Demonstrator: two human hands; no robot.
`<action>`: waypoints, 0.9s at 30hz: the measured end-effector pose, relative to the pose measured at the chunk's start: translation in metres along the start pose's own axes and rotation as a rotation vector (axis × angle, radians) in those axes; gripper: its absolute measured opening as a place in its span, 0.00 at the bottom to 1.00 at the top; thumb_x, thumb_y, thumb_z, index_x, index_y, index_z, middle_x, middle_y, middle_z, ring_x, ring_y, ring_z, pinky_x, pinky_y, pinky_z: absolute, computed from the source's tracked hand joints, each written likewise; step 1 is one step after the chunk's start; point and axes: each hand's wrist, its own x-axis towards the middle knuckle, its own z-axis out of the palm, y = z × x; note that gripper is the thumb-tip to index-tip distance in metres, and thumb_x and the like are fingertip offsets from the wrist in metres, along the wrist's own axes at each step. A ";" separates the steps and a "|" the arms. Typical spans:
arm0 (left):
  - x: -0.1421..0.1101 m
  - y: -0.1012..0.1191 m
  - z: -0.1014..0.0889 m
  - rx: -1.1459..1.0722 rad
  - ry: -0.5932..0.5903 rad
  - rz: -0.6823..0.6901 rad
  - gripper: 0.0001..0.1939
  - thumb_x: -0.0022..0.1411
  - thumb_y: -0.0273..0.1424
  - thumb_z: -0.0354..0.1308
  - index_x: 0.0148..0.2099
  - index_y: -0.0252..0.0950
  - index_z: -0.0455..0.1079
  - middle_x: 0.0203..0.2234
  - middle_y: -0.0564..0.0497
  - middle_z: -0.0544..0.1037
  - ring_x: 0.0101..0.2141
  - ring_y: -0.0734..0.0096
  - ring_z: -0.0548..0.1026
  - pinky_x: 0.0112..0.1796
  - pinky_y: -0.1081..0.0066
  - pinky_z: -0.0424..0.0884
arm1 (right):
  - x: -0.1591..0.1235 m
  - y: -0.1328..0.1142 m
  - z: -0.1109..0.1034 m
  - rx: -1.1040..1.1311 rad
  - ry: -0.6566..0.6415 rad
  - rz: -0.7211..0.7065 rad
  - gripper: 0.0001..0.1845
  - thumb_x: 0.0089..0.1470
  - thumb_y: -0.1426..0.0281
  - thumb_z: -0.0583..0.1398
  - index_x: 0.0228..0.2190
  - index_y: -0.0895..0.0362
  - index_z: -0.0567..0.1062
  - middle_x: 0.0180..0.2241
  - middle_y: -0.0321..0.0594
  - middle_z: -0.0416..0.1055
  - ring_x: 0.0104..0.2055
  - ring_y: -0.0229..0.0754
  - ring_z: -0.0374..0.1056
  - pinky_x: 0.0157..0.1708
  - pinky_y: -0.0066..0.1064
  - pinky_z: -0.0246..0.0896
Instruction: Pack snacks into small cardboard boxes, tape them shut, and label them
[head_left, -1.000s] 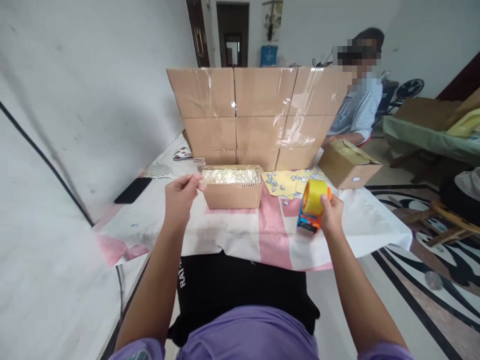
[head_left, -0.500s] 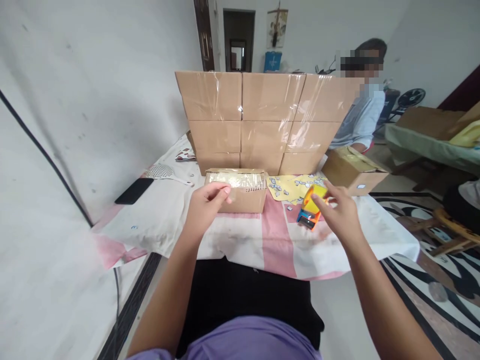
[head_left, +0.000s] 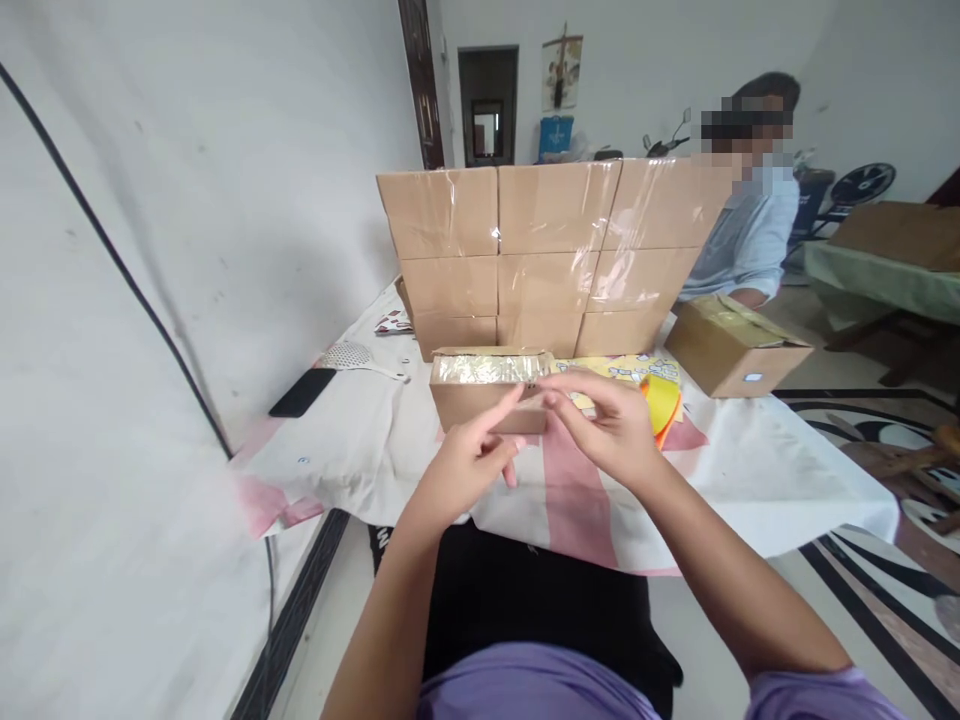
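Note:
A small cardboard box (head_left: 487, 410) with shiny tape over its top sits on the cloth in front of me. My left hand (head_left: 476, 460) is before its front side, index finger stretched out and thumb apart from it. My right hand (head_left: 607, 425) is at the box's right end, thumb and index fingertips pinched close to the left fingertip. Whatever is in that pinch is too small to make out. Partly hidden behind my right hand, an orange tape dispenser with a yellow roll (head_left: 664, 405) rests on the table.
Stacked taped boxes (head_left: 555, 210) form a wall at the back. Another carton (head_left: 739, 345) stands right, near a seated person (head_left: 750, 220). A black phone (head_left: 302, 392) and a white perforated scoop (head_left: 352, 357) lie left on the tablecloth (head_left: 390, 430). A patterned yellow sheet (head_left: 615, 367) lies behind my right hand.
My right hand has let go of the tape dispenser and moved left to the box. My left hand's pinch has loosened, its index finger now extended. The view has shifted slightly.

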 end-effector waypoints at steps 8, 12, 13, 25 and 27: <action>0.058 -0.045 -0.046 0.533 0.483 0.091 0.34 0.71 0.38 0.52 0.75 0.41 0.52 0.59 0.42 0.76 0.59 0.56 0.73 0.58 0.55 0.68 | 0.029 -0.024 -0.019 0.075 0.040 0.101 0.19 0.62 0.69 0.66 0.53 0.48 0.74 0.31 0.33 0.78 0.36 0.43 0.78 0.42 0.38 0.73; 0.094 -0.056 -0.064 0.733 0.370 0.048 0.35 0.71 0.37 0.50 0.76 0.42 0.47 0.67 0.42 0.68 0.72 0.48 0.54 0.67 0.33 0.44 | 0.078 0.034 0.023 0.201 -0.162 0.255 0.21 0.60 0.64 0.65 0.53 0.53 0.70 0.29 0.33 0.78 0.30 0.40 0.72 0.31 0.32 0.67; 0.097 -0.058 -0.065 0.730 0.362 0.040 0.38 0.71 0.37 0.50 0.77 0.41 0.42 0.66 0.41 0.70 0.72 0.47 0.55 0.66 0.30 0.42 | 0.088 0.054 0.038 0.227 -0.211 0.293 0.22 0.59 0.64 0.65 0.53 0.54 0.70 0.29 0.33 0.78 0.28 0.39 0.70 0.29 0.31 0.65; 0.088 -0.080 -0.034 0.865 0.431 0.188 0.17 0.73 0.39 0.50 0.57 0.49 0.76 0.64 0.51 0.73 0.68 0.52 0.60 0.68 0.36 0.40 | 0.087 0.181 0.099 0.140 -0.427 0.462 0.22 0.56 0.72 0.62 0.52 0.56 0.68 0.27 0.34 0.74 0.31 0.42 0.71 0.38 0.35 0.68; 0.086 -0.084 -0.030 0.850 0.437 0.201 0.17 0.73 0.40 0.50 0.57 0.47 0.75 0.60 0.50 0.77 0.67 0.54 0.63 0.68 0.38 0.40 | 0.088 0.177 0.097 0.069 -0.434 0.413 0.30 0.53 0.73 0.65 0.57 0.55 0.68 0.36 0.39 0.75 0.40 0.47 0.73 0.45 0.40 0.68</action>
